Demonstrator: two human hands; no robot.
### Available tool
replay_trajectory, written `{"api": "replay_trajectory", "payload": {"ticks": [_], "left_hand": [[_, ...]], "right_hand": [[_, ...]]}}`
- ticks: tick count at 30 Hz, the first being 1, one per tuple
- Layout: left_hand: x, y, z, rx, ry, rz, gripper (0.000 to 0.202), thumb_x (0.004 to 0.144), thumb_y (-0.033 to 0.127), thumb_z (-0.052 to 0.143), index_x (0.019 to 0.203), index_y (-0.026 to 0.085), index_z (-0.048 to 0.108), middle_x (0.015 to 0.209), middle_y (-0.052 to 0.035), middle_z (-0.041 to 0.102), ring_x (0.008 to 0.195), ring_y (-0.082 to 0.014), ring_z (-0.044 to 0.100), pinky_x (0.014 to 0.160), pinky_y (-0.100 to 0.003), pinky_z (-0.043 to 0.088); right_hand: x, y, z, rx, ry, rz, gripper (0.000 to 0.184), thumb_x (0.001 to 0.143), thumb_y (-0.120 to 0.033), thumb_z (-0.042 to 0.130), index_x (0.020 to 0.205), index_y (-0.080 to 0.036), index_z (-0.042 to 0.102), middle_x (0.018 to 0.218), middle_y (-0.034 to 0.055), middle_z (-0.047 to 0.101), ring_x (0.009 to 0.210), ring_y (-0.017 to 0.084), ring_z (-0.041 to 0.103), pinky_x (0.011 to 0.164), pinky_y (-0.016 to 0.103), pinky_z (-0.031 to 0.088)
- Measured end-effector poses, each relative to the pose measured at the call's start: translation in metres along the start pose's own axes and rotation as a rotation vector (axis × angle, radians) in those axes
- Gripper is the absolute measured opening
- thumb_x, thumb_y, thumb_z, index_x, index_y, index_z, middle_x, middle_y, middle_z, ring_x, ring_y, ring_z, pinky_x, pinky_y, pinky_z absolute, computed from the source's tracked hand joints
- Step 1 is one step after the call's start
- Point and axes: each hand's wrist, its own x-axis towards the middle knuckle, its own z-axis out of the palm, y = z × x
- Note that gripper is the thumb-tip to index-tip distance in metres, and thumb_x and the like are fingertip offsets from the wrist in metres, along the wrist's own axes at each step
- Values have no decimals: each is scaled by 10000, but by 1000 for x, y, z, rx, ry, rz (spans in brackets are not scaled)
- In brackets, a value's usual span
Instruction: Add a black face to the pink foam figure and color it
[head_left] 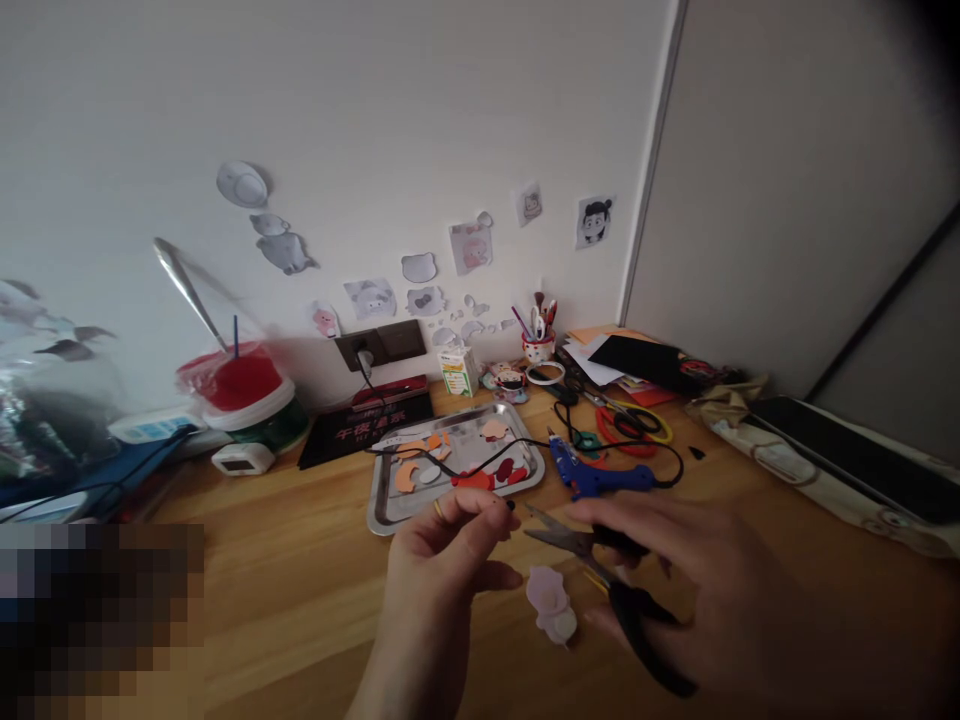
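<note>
My left hand (450,555) is raised over the wooden desk (300,580), its thumb and fingertips pinched on a tiny dark piece (510,506). My right hand (697,590) grips black-handled scissors (600,570) whose blades are parted and point left toward that piece. A pale pink cut-out shape (551,603) lies on the desk just below both hands. Behind them sits a metal tray (386,510) with orange, red and pink cut pieces, and a blue glue gun (592,475) with a black cord.
Red and yellow-handled scissors (634,428), paper sheets (600,355), a pen cup (538,345), a small carton (458,371) and a red tub (244,395) line the back. A black mat (367,430) lies by the wall socket. A padded bag (825,455) lies along the right.
</note>
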Motion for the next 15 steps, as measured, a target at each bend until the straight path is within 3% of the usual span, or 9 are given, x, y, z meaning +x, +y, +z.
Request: {"api": "replay_trajectory", "payload": {"ticks": [2, 8, 15], "left_hand": [[0, 0, -1, -12, -4, -1, 142, 561, 244, 762, 581, 156, 652, 596, -5, 613, 557, -98, 536, 395, -133, 469], [1, -3, -2, -47, -38, -5, 109, 553, 197, 760, 595, 162, 665, 585, 2, 620, 543, -91, 536, 397, -130, 475], [-2, -2, -3, -25, -50, -8, 101, 561, 193, 753, 596, 160, 664, 590, 2, 619, 541, -92, 539, 403, -138, 481]], "right_hand": [[-1, 1, 3, -83, 50, -77, 400, 700, -268, 630, 1088, -237, 540, 898, 28, 675, 765, 197, 632, 643, 307, 498], [3, 9, 7, -186, 41, -182, 455, 727, -268, 614, 1159, -191, 491, 973, 82, 673, 794, 222, 645, 647, 342, 527], [6, 7, 4, -209, 28, -194, 412, 746, -215, 590, 1148, -179, 504, 948, 83, 680, 749, 211, 649, 617, 330, 529]]}}
